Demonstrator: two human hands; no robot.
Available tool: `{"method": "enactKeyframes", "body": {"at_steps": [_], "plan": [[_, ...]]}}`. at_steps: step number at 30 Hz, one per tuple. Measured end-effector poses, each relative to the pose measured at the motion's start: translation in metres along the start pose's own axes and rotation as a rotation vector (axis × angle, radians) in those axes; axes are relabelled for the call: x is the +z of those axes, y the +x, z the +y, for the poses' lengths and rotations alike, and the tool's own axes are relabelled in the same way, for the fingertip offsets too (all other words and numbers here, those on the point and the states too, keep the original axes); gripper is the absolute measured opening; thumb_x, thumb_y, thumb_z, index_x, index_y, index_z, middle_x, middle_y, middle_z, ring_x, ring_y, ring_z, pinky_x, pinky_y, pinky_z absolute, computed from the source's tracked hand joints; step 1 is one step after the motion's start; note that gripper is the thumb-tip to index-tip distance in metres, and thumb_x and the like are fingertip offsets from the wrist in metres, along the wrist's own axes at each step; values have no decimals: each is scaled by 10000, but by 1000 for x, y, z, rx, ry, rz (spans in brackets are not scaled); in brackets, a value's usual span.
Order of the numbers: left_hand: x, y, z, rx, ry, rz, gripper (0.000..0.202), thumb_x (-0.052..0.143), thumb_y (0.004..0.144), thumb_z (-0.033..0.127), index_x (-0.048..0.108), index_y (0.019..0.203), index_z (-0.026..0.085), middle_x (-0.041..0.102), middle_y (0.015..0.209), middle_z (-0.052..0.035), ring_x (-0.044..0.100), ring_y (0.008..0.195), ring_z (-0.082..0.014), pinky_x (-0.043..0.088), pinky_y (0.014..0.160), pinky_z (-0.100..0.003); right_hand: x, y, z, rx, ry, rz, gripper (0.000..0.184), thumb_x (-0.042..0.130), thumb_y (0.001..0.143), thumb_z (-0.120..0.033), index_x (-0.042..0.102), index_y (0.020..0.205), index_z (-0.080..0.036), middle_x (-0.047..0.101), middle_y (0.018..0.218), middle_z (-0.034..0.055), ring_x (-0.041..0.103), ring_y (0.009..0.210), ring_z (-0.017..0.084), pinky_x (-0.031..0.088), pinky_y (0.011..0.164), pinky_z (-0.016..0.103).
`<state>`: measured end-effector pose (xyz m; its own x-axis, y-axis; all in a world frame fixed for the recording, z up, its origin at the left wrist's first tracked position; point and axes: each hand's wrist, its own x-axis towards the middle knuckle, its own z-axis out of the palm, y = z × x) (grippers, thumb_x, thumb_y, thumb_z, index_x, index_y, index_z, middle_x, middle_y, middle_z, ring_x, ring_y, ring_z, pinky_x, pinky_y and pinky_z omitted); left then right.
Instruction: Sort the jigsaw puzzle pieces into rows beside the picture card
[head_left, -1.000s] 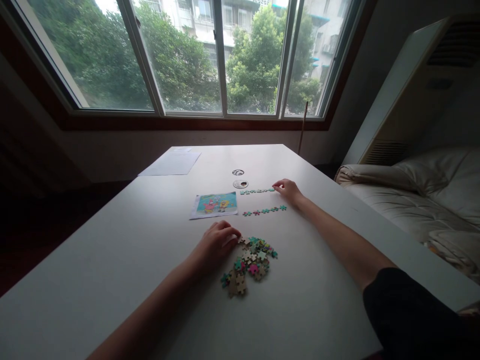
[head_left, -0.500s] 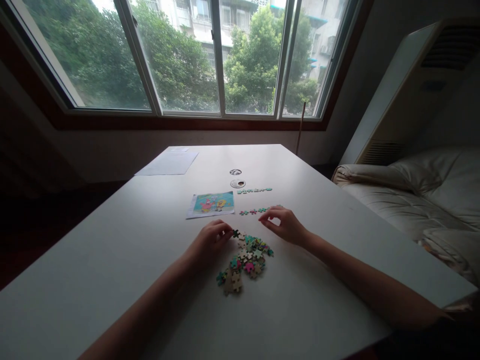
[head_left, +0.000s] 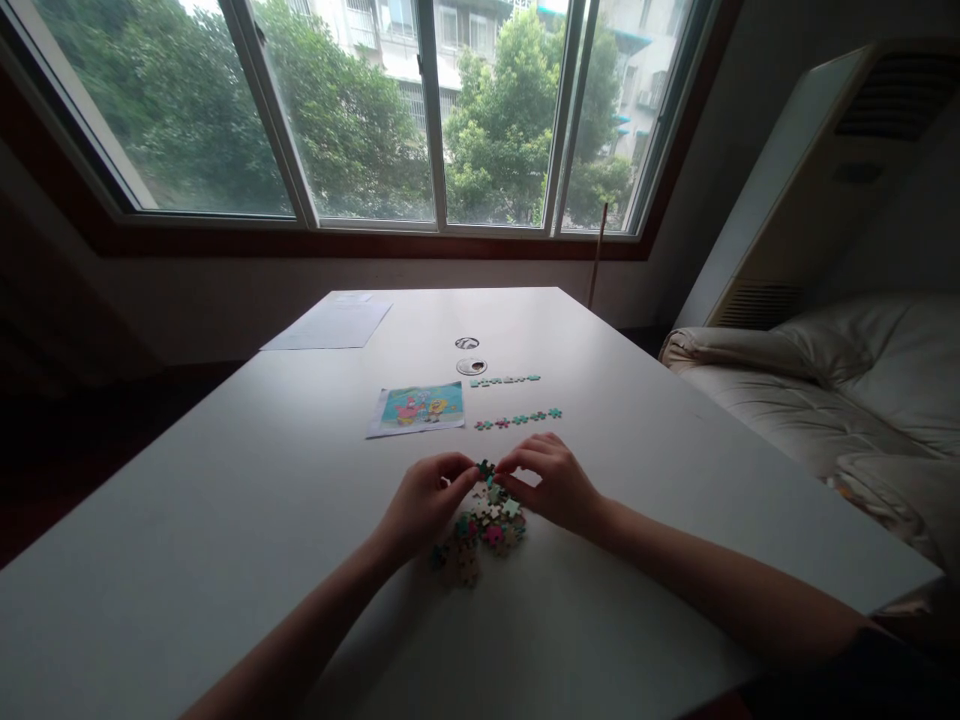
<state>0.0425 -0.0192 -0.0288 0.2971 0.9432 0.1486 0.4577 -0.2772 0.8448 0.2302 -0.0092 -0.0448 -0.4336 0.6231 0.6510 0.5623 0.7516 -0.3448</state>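
My left hand [head_left: 431,500] pinches a dark green jigsaw puzzle piece [head_left: 486,467] between thumb and index finger. From the other side, my right hand [head_left: 553,485] brings its thumb and fingertips together at that piece's right edge. Just below the fingers lies a heap of loose puzzle pieces [head_left: 493,536], teal, pink and bare cardboard-brown, partly covered by the right hand. Beyond the hands runs a row of puzzle pieces [head_left: 520,419], with another row [head_left: 505,380] farther back. A printed cartoon picture [head_left: 421,408] lies flat left of the rows.
All of this rests on a white table [head_left: 225,520]. Two round inserts, a nearer one [head_left: 472,367] and a farther one [head_left: 466,343], sit in the tabletop. Paper sheets [head_left: 330,325] lie at the far left. A pale sofa [head_left: 780,390] stands to the right.
My right hand has moved from the nearer row leftward and down to the held piece. My left hand has shifted slightly right with the dark green piece. The view has tilted a little.
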Motion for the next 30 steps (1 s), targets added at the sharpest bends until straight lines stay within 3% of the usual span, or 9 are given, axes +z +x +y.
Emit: {"method": "enactKeyframes", "body": {"at_steps": [9, 14, 19, 22, 30], "plan": [[-1, 1, -1, 4, -163, -109, 249, 546, 744, 354, 589, 646, 129, 541, 576, 22, 467, 556, -101, 354, 517, -204, -4, 1, -3, -45, 34, 43, 67, 538, 804, -246, 599, 795, -219, 654, 745, 0, 577, 693, 118, 374, 719, 282], [1, 1, -3, 20, -157, -158, 284, 520, 768, 388, 599, 687, 127, 572, 610, 6, 503, 580, -112, 380, 529, -211, -7, 3, 0, -88, 2, 32, 64, 517, 816, -222, 581, 813, -216, 650, 764, 6, 574, 714, 122, 380, 726, 280], [-11, 2, -13, 161, 172, -75, 220, 482, 803, 330, 631, 820, 168, 622, 732, -24, 536, 640, -129, 416, 578, -237, -10, 4, 9, -49, -6, 114, 65, 514, 820, -226, 577, 807, -222, 646, 769, 12, 578, 732, 134, 394, 734, 291], [-17, 4, -25, 289, 415, 1, 167, 482, 798, 251, 633, 835, 190, 602, 829, -44, 541, 766, -165, 431, 709, -298, -11, 4, 14, -16, 0, 159, 55, 519, 816, -221, 573, 805, -221, 645, 762, 13, 579, 700, 135, 402, 726, 299], [-18, 4, -36, 393, 720, -74, 277, 469, 811, 188, 591, 1041, 285, 545, 978, -60, 503, 886, -206, 402, 772, -379, -13, 5, 24, -44, -42, 148, 57, 521, 810, -214, 578, 808, -215, 645, 772, 12, 575, 715, 131, 401, 733, 296]]}}
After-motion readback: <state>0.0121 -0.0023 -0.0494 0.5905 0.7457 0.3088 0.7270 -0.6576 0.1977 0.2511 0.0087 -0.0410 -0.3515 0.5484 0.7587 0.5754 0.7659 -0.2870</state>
